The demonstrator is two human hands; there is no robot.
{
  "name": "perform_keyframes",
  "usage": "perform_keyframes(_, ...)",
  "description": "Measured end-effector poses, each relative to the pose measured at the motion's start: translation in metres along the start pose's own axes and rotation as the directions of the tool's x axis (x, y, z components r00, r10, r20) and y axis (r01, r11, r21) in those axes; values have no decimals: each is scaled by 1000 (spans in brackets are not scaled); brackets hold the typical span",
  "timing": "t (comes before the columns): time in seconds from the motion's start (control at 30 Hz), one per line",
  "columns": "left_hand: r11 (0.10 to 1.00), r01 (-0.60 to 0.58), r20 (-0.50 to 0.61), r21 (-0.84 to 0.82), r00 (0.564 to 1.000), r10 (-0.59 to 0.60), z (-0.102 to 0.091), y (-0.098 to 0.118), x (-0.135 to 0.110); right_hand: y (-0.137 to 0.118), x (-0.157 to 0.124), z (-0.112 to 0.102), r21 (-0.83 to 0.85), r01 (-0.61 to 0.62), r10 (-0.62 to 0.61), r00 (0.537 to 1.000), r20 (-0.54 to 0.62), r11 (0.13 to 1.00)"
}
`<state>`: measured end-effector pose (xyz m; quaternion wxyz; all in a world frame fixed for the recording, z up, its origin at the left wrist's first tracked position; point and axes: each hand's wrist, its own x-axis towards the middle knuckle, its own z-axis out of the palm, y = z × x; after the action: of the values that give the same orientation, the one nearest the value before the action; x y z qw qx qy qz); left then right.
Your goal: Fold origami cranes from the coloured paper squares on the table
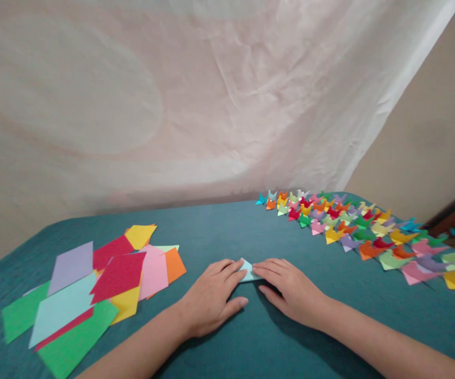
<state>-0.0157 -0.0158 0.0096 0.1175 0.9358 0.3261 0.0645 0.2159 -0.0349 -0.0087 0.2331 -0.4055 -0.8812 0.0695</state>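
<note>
A small folded piece of pale blue paper (247, 270) lies on the table between my two hands. My left hand (217, 295) rests flat over its left end, fingers stretched out and thumb held apart from the paper. From the other side, my right hand (286, 289) lays its extended fingertips on the right end, with its thumb also apart. Both hands are open and press the paper from above. The fingers hide both ends of it, so its full shape cannot be seen.
Loose sheets of coloured paper (119, 276) overlap in a pile on the left. Rows of folded paper birds (334, 235) in many colours stand along the right side. A dark green cloth (196, 231) covers the table. Behind it hangs a pale curtain (196, 105).
</note>
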Motion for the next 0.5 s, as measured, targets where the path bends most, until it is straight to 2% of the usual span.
perform_keyframes(0.2,1000,-2,9,5,1000,2,0,0,0,12,-1,-4,125,-84,87,996,-23,989)
perform_keyframes(0.33,1000,-11,2,12,1000,11,0,0,0,13,-1,-6,160,-43,47,999,-24,986)
perform_keyframes(0.5,1000,-16,-2,16,1000,16,-1,-1,0,10,1,-9,125,-21,22,1000,-4,992)
